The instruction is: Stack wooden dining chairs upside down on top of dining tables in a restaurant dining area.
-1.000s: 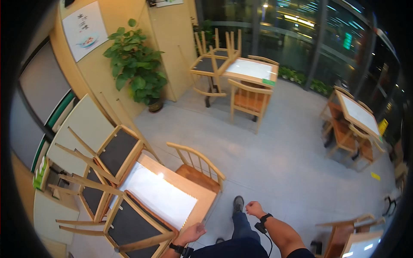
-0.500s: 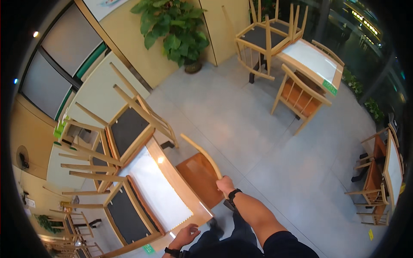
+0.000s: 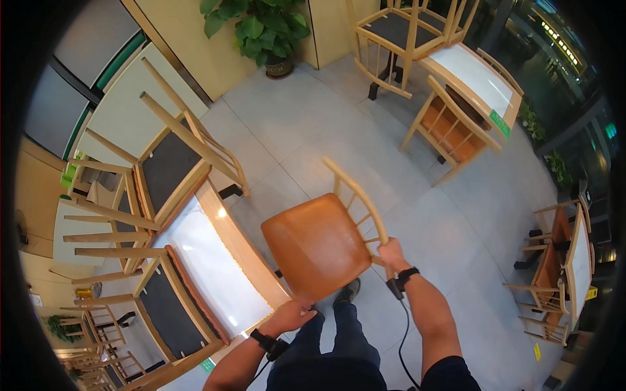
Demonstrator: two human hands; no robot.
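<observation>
A wooden chair with an orange-brown seat [image 3: 316, 244] and a spindled, curved back stands upright in front of me, pulled away from the table. My right hand [image 3: 393, 255] is closed around the near end of its top rail. My left hand [image 3: 290, 317] is beside the near corner of the table [image 3: 261, 264], close to the seat's near edge. Its fingers are loosely bent and apart from the thumb; whether they touch the seat I cannot tell. Upturned chairs [image 3: 173, 173] with dark undersides and legs in the air rest on that table.
Another table [image 3: 473, 81] at the far right carries upturned chairs, with an upright chair [image 3: 450, 127] against its side. More chairs [image 3: 551, 260] surround a table at the right edge. A potted plant [image 3: 279, 68] stands by the back wall. A cable [image 3: 405, 339] hangs by my right forearm.
The chair has come out from beside the table, moving right and turning, so its whole seat shows. My right hand moved right with it. My left hand rose toward the table corner and seat.
</observation>
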